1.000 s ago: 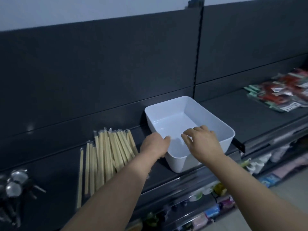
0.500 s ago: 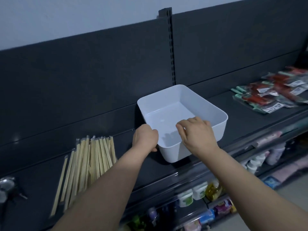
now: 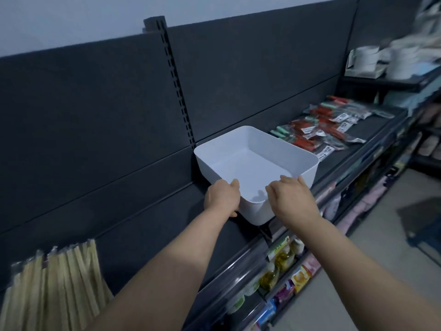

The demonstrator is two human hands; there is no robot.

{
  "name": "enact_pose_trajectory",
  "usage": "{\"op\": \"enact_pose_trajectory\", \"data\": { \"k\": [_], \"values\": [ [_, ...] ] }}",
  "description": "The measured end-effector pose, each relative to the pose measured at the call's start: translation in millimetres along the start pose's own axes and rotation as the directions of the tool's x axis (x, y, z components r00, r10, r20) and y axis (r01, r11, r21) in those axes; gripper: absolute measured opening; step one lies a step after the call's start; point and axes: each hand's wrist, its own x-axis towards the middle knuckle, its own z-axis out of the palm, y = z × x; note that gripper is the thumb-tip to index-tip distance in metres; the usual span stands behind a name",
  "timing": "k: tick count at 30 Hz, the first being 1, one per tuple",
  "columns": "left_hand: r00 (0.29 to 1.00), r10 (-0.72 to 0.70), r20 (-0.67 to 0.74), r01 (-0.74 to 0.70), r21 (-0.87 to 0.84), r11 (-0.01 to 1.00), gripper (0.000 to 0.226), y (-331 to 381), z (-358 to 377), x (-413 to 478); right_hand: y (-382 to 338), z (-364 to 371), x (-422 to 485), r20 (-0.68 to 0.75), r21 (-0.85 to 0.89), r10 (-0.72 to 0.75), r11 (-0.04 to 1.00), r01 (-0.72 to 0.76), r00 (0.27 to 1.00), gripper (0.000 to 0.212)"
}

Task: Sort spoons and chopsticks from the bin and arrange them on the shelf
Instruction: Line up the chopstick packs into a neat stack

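Head: bin [image 3: 267,145] (hands [image 3: 222,199] [image 3: 292,201] gripping) cornerwise to shelf [image 3: 148,235].

The left hand [image 3: 222,199] and right hand [image 3: 292,203] are bare. The left forearm [image 3: 164,271] and right forearm [image 3: 358,266] are bare too.

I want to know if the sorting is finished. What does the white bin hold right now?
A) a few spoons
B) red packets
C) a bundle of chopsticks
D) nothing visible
D: the floor of the white bin shows bare, while the left hand and right hand grip its near rim. The chopsticks lie apart, far to its left.
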Motion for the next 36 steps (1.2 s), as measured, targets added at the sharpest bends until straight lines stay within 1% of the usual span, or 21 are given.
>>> {"op": "enact_pose_trajectory", "data": {
  "k": [2, 3, 7, 9, 11, 13, 15, 18, 20, 24, 26, 28, 31, 33, 35, 36],
  "values": [
    [0.999, 0.024, 0.026, -0.024, -0.006, 1.0, 0.043, 2, 7, 4, 1, -6, 8, -0.003, -0.028, 0.02, 0.999, -0.02, 1.0, 0.03],
    [0.999, 0.034, 0.022, -0.034, -0.014, 0.999, 0.043, 2, 8, 3, -2, -6, 11, -0.005, -0.033, 0.001, 0.999, -0.002, 1.0, 0.028],
    [0.996, 0.065, -0.065, -0.065, 0.001, 0.998, 0.033, -19, -8, -3, -32, -1, 7, -0.007, 0.033, -0.154, 0.987, 0.154, 0.988, 0.032],
    [0.991, 0.039, -0.125, -0.036, 0.027, 0.999, 0.028, -39, -27, -11, -52, 6, -2, -0.003, 0.091, -0.24, 0.967, 0.24, 0.971, 0.03],
    [0.982, 0.009, -0.191, 0.009, 0.09, 0.996, 0.024, -63, -51, -27, -77, 16, -13, 0.004, 0.145, -0.328, 0.935, 0.324, 0.945, 0.028],
    [0.971, -0.029, -0.236, 0.064, 0.143, 0.988, 0.02, -92, -76, -48, -106, 27, -25, 0.052, 0.179, -0.406, 0.903, 0.392, 0.912, 0.029],
    [0.959, -0.072, -0.275, 0.114, 0.142, 0.983, 0.019, -123, -101, -70, -138, 39, -41, 0.111, 0.214, -0.483, 0.865, 0.454, 0.868, 0.03],
    [0.913, -0.137, -0.385, 0.2, 0.126, 0.972, 0.023, -162, -136, -100, -185, 51, -66, 0.167, 0.255, -0.589, 0.8, 0.543, 0.79, 0.03],
    [0.86, -0.177, -0.479, 0.267, 0.126, 0.956, 0.027, -184, -159, -117, -215, 56, -80, 0.203, 0.271, -0.636, 0.767, 0.582, 0.744, 0.028],
    [0.776, -0.116, -0.62, 0.323, 0.233, 0.917, 0.033, -228, -201, -148, -270, 68, -103, 0.276, 0.322, -0.666, 0.743, 0.586, 0.692, 0.029],
    [0.751, -0.137, -0.646, 0.37, 0.24, 0.897, 0.038, -254, -223, -160, -297, 76, -115, 0.327, 0.342, -0.663, 0.748, 0.57, 0.674, 0.035],
    [0.764, -0.225, -0.605, 0.432, 0.22, 0.875, 0.044, -283, -242, -165, -321, 84, -125, 0.383, 0.349, -0.644, 0.765, 0.541, 0.663, 0.043],
    [0.842, -0.339, -0.42, 0.441, 0.172, 0.881, 0.064, -323, -258, -167, -345, 95, -133, 0.472, 0.335, -0.586, 0.81, 0.481, 0.659, 0.059],
    [0.876, -0.365, -0.315, 0.421, 0.129, 0.898, 0.073, -344, -262, -168, -355, 105, -137, 0.502, 0.313, -0.552, 0.834, 0.455, 0.666, 0.066],
    [0.896, -0.362, -0.258, 0.388, 0.058, 0.92, 0.075, -357, -260, -165, -358, 115, -139, 0.53, 0.3, -0.528, 0.849, 0.436, 0.663, 0.066],
    [0.91, -0.336, -0.245, 0.354, 0.035, 0.934, 0.075, -360, -258, -162, -357, 118, -139, 0.549, 0.296, -0.518, 0.855, 0.426, 0.656, 0.064]
  ]
}}
